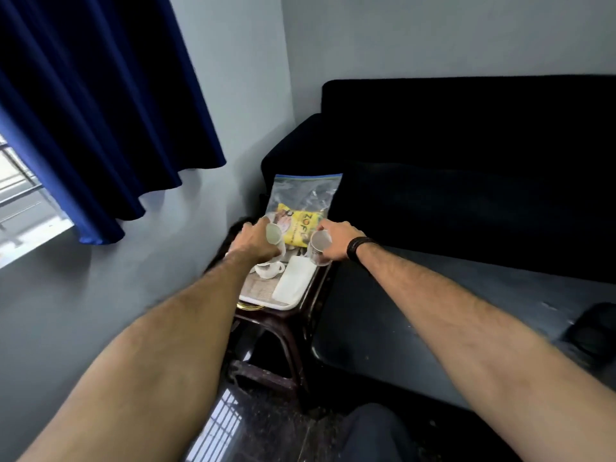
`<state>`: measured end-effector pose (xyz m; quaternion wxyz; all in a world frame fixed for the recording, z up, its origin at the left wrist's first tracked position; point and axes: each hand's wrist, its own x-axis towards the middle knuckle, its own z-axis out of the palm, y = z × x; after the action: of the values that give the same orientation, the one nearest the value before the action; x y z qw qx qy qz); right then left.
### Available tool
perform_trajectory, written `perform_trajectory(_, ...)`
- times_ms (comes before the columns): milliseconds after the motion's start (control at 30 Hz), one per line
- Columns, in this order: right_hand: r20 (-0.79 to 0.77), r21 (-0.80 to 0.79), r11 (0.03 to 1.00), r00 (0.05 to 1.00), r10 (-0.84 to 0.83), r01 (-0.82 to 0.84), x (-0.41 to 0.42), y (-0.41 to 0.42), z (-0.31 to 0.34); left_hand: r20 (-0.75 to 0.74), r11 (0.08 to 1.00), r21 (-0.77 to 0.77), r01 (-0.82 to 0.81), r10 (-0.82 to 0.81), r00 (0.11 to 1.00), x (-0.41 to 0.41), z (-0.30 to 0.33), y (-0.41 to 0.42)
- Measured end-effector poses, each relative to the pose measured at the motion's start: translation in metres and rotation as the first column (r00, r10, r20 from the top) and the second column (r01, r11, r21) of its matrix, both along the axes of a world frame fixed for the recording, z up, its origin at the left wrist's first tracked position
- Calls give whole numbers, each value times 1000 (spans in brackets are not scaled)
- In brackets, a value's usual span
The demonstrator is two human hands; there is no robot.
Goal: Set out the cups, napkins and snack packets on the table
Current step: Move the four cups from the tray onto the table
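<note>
Both arms reach out over a tray (263, 303) that rests on a dark stool. My left hand (255, 243) grips a clear plastic cup (274, 234), tilted with its mouth toward me. My right hand (338, 240) grips another clear plastic cup (319, 246) just above the tray's right side. On the tray lie a white stack of napkins (293, 283) and a white ceramic cup (268, 270). Behind them leans a clear zip bag (305, 191) holding a yellow snack packet (298, 228).
A dark table (433, 311) stands right of the stool (283, 331), with a black object (593, 331) near its right edge. A black sofa (466, 168) fills the back right. A blue curtain (100, 121) and window are at the left, beside a grey wall.
</note>
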<state>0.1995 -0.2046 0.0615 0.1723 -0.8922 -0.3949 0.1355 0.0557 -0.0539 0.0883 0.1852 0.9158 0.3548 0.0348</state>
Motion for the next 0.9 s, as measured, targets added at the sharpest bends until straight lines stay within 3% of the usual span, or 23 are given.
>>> perform_trajectory(467, 12, -302, 925, 971, -237, 230, 67, -245, -69, -148, 913, -148, 381, -402, 904, 117, -85, -204)
perform_trajectory(900, 22, -305, 941, 989, -145, 144, 84, -294, -158, -297, 832, -169, 528, -554, 778, 151, -179, -274)
